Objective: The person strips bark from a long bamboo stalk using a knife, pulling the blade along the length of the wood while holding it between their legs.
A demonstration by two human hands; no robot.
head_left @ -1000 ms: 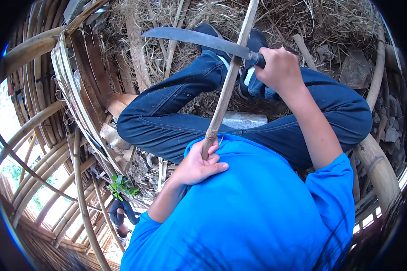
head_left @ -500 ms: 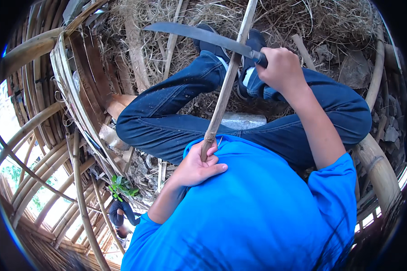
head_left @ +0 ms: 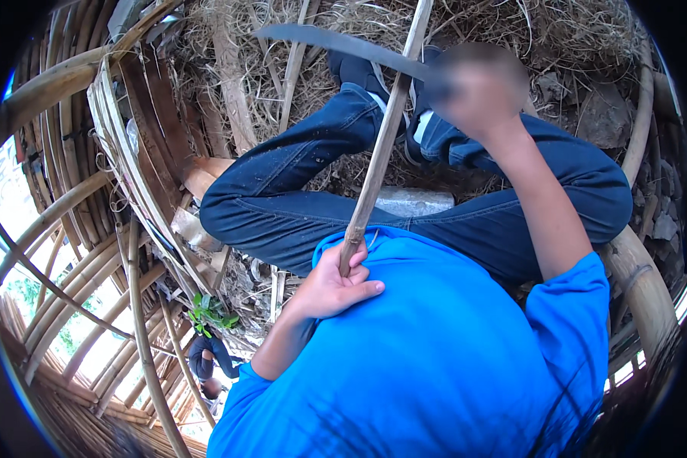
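I sit cross-legged in blue jeans and a blue shirt. My left hand [head_left: 334, 284] grips the near end of a long thin bamboo strip [head_left: 382, 149] against my chest; the strip runs up and away past the top edge. My right hand [head_left: 477, 85], blurred by motion, holds the handle of a long curved knife [head_left: 336, 42]. Its dark blade points left and crosses the strip near the top of the view.
Dry straw and split bamboo litter the ground beyond my knees. A grey stone block [head_left: 412, 202] lies under my legs. Thick bamboo poles [head_left: 61, 206] and bundled strips curve along the left; another pole [head_left: 645, 282] lies at right. A person [head_left: 206, 362] crouches far below left.
My right hand has moved up and slightly right with the knife, and the blade now meets the strip higher up. My left hand keeps its hold on the strip's end.
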